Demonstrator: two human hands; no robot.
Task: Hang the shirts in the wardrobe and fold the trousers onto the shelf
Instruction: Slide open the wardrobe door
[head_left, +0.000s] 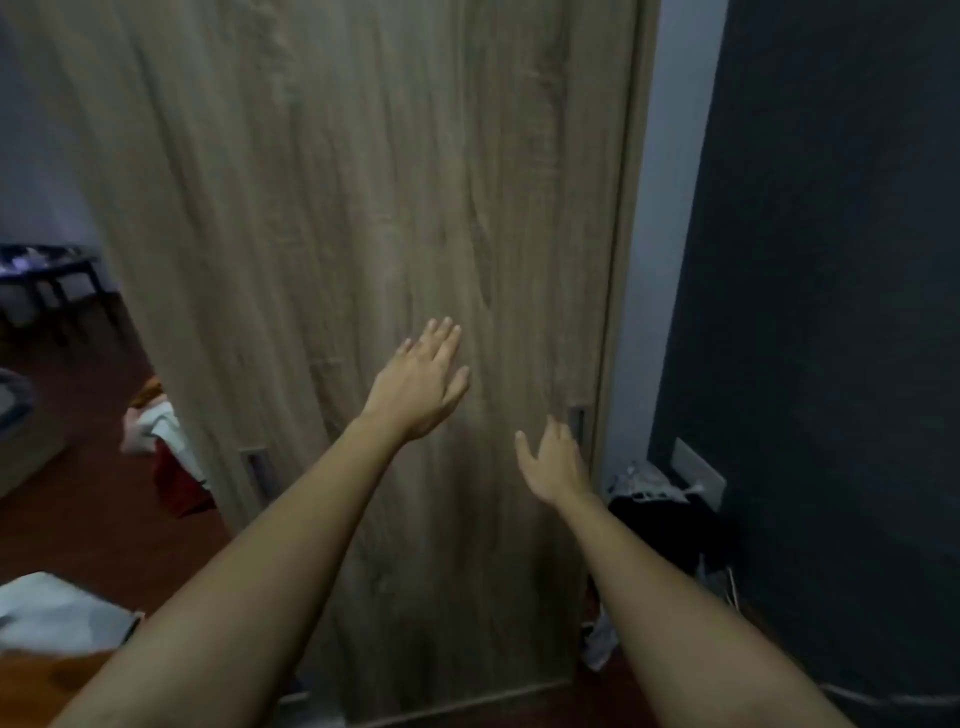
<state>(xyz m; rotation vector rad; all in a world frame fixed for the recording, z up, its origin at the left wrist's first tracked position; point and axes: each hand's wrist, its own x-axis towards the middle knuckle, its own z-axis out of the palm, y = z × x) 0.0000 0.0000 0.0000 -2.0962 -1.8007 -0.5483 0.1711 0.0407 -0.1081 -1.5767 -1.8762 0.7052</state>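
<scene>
A tall wood-grain wardrobe door (337, 208) fills the middle of the view and is shut. My left hand (423, 382) lies flat against the door panel with straight fingers. My right hand (553, 460) reaches to the recessed metal handle (576, 421) at the door's right edge; its fingertips are at the handle and partly hidden. A second recessed handle (254, 467) sits at the panel's left edge. No shirt or trousers are in either hand.
Clothes lie in a heap (166, 447) on the dark red floor left of the wardrobe. A dark pile of things (660, 509) sits by a wall socket (698, 475) on the dark right wall. White cloth (57, 613) lies at lower left.
</scene>
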